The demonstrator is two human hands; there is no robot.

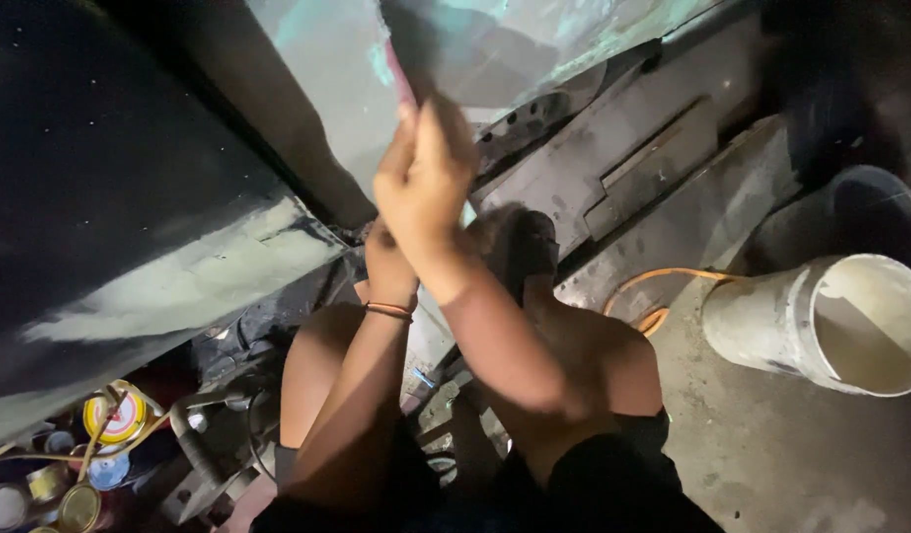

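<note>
Grey panel [337, 89] with teal smears; beside it, a white bucket [831, 321], orange cord [663, 281], yellow-lidded tin [115, 419].

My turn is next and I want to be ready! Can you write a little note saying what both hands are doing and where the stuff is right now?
Right hand: raised, fingers closed on a flat dark sheet, pressed to the grey, patchy vehicle panel.
Left hand: lower, behind the right wrist; its grip cannot be seen.
Nearby: small tins at lower left, a pale bucket lying on its side at right, an orange cord on the floor.
Done: the panel around the sheet looks dull and rubbed.
Left: how much remains cannot be told from here.
</note>
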